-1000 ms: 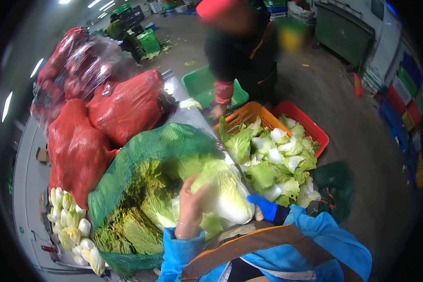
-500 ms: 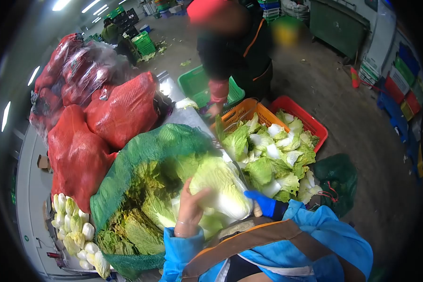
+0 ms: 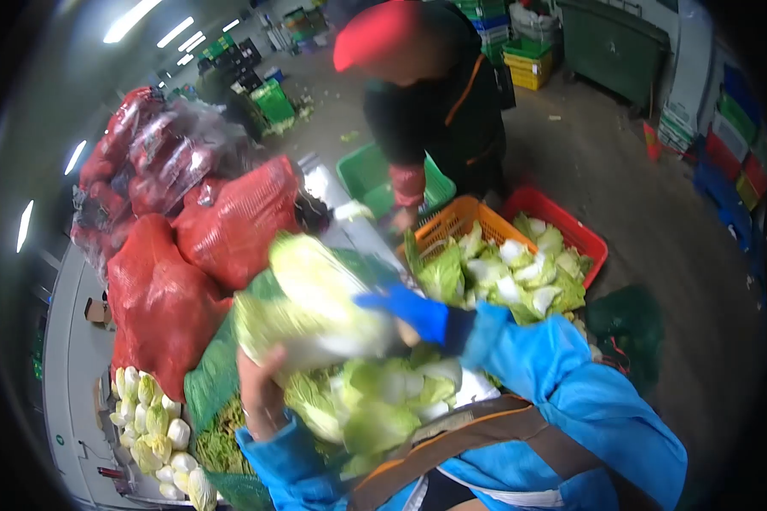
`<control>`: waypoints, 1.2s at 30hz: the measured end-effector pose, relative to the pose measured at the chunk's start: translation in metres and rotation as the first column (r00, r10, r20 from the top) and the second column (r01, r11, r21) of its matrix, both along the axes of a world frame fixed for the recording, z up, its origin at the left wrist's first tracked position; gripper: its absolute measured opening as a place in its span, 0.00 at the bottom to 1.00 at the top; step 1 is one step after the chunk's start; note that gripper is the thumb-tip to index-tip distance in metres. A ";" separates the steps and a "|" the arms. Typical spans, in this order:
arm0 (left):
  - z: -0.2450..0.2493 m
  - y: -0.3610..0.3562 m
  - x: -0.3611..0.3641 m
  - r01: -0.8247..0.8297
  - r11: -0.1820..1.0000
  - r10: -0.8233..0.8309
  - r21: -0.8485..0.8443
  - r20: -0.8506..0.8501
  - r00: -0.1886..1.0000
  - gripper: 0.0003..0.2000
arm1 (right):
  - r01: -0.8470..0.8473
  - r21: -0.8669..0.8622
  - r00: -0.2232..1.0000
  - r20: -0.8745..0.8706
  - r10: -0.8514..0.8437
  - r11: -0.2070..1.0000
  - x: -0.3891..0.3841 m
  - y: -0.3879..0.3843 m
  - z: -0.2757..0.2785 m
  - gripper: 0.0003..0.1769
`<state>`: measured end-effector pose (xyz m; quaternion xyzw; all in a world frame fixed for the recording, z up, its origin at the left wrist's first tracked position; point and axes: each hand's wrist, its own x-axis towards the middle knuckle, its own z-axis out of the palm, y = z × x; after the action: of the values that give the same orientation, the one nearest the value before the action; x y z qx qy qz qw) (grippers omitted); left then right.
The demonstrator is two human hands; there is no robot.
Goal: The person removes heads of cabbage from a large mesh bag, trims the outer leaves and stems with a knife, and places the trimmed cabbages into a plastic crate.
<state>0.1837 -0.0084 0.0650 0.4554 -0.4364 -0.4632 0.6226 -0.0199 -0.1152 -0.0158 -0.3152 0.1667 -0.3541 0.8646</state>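
A pale green napa cabbage (image 3: 320, 285), blurred by motion, is raised over the green mesh sack (image 3: 216, 362). My bare left hand (image 3: 262, 383) cups it from the lower left, fingers curled against its leaves. My right hand (image 3: 413, 313), in a blue glove, grips its white base end from the right. A small tan piece shows under the glove; I cannot tell what it is. Below the cabbage, loose leaves (image 3: 375, 396) lie in front of my apron. Darker, wilted leaves (image 3: 223, 439) show at the sack's opening.
An orange crate (image 3: 452, 223) and a red crate (image 3: 601, 247) hold trimmed leaves at right. Beyond, a person (image 3: 435, 102) reaches into a green crate (image 3: 362, 166). Red net sacks (image 3: 158, 298) and small pale heads (image 3: 149, 426) stand at left.
The napa cabbage has been lifted up and left from low by my apron, both hands moving with it. My gloved hand has come onto its base, and loose leaves now show below.
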 end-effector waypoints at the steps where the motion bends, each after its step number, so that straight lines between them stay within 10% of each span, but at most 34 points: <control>1: -0.011 0.006 0.002 0.086 0.996 -0.086 0.029 -0.007 0.996 0.25 | -0.010 0.036 1.000 0.017 0.010 0.999 -0.008 0.007 -0.008 0.23; 7: -0.060 0.040 -0.026 0.637 0.749 -0.599 0.184 -0.221 0.769 0.17 | -0.033 0.510 0.998 0.067 -0.002 0.860 -0.063 0.032 -0.090 0.28; 10: -0.070 0.024 -0.078 0.618 0.631 -0.772 0.469 0.307 0.556 0.22 | 0.133 0.466 0.982 0.055 -0.179 0.875 -0.080 0.038 -0.087 0.31; 12: -0.069 0.016 -0.095 0.496 0.475 -0.690 0.727 -0.041 0.722 0.27 | 0.163 0.503 0.983 -0.005 -0.185 0.849 -0.088 0.042 -0.086 0.32; 13: -0.118 0.018 -0.092 0.647 0.486 -0.827 0.587 0.071 0.557 0.31 | 0.165 0.534 0.964 0.093 -0.251 0.829 -0.089 0.040 -0.091 0.32; 16: -0.105 0.014 -0.089 0.529 0.534 -0.733 0.660 0.049 0.678 0.35 | 0.083 0.672 0.888 0.286 -0.361 0.736 -0.099 0.032 -0.098 0.31; 17: -0.129 0.011 -0.079 0.425 0.705 -0.692 0.568 0.418 0.589 0.41 | 0.203 0.617 0.909 0.171 -0.381 0.760 -0.103 0.030 -0.097 0.31; 21: -0.108 -0.002 -0.075 0.203 0.946 -0.324 0.253 0.708 0.627 0.46 | 0.316 0.401 0.949 -0.117 -0.294 0.860 -0.124 0.036 -0.105 0.28; 24: -0.091 -0.016 -0.084 0.150 0.905 -0.256 0.399 0.227 0.940 0.51 | 0.332 0.230 0.938 -0.181 -0.295 0.915 -0.122 0.048 -0.104 0.27; 26: -0.098 -0.027 -0.098 0.138 0.947 -0.150 0.290 0.020 0.988 0.52 | 0.347 -0.290 0.867 -0.263 -0.423 0.892 -0.104 0.059 -0.074 0.36; 30: -0.092 -0.042 -0.120 -0.063 0.971 0.045 0.230 0.083 0.996 0.38 | 0.164 -0.607 0.756 -0.429 -0.494 0.778 -0.096 0.072 -0.054 0.48; 32: -0.086 -0.040 -0.111 0.035 0.983 -0.005 0.177 -0.169 0.986 0.38 | 0.105 -0.406 0.829 -0.469 -0.306 0.908 -0.114 0.064 -0.058 0.48; 36: -0.084 -0.027 -0.122 0.144 0.982 -0.062 0.119 -0.516 0.854 0.37 | -0.040 0.374 0.989 0.146 -0.016 0.926 -0.116 0.068 -0.135 0.44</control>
<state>0.0619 -0.0352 -0.0185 0.3390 -0.2429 -0.6321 0.6531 -0.1357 -0.0475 -0.1507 -0.1177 0.1654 -0.3326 0.9210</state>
